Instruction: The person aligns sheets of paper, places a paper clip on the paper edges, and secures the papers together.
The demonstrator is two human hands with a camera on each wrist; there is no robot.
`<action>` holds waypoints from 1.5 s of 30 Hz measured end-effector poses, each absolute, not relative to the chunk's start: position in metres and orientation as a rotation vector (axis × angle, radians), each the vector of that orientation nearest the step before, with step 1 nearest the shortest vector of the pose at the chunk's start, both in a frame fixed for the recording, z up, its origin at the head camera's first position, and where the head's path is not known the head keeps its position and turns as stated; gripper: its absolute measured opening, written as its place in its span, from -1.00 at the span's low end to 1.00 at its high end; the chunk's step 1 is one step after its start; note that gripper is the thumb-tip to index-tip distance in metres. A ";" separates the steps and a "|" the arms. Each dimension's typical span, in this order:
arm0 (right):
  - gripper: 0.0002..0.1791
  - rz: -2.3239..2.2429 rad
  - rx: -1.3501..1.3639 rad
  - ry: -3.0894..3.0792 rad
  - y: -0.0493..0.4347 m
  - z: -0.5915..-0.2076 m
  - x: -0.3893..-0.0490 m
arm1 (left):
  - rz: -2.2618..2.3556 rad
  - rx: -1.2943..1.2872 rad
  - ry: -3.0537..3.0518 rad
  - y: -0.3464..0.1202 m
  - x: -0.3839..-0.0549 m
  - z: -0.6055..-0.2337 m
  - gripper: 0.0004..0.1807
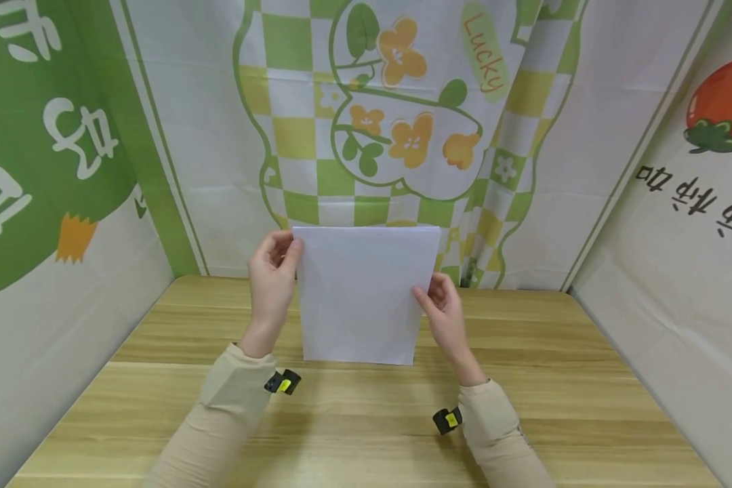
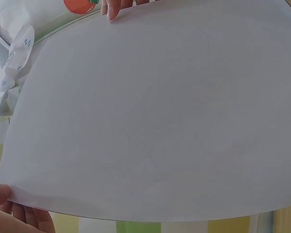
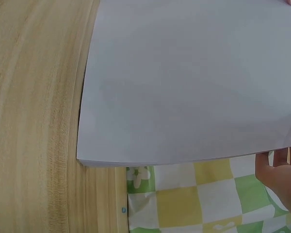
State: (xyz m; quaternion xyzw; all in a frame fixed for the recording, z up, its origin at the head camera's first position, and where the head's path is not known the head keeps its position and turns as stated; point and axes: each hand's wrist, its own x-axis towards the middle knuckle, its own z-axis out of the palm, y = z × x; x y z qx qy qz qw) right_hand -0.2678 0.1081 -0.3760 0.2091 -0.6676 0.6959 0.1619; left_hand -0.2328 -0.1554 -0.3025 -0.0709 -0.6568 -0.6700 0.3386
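White paper stack [image 1: 366,295]: was held upright between both hands, its lower edge at the wooden surface [image 1: 524,352].
Left hand [image 1: 271,281]: its grip was closed on the stack's left edge near the top corner, thumb on the near face.
Right hand [image 1: 447,317]: its grip pinched the right edge, lower down.
Checked curtain [image 1: 289,139]: hung behind, at the surface's far side.
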 end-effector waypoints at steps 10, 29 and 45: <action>-0.62 2.002 0.595 -1.914 0.108 -0.376 -0.268 | -1.741 -0.182 -1.717 -0.156 -0.233 -0.302 -0.75; -0.66 1.988 0.620 -1.909 0.125 -0.382 -0.273 | -1.757 -0.187 -1.688 -0.155 -0.233 -0.302 -0.84; -0.69 1.918 0.547 -2.075 0.152 -0.403 -0.287 | -1.788 -0.149 -1.666 -0.154 -0.234 -0.303 -0.84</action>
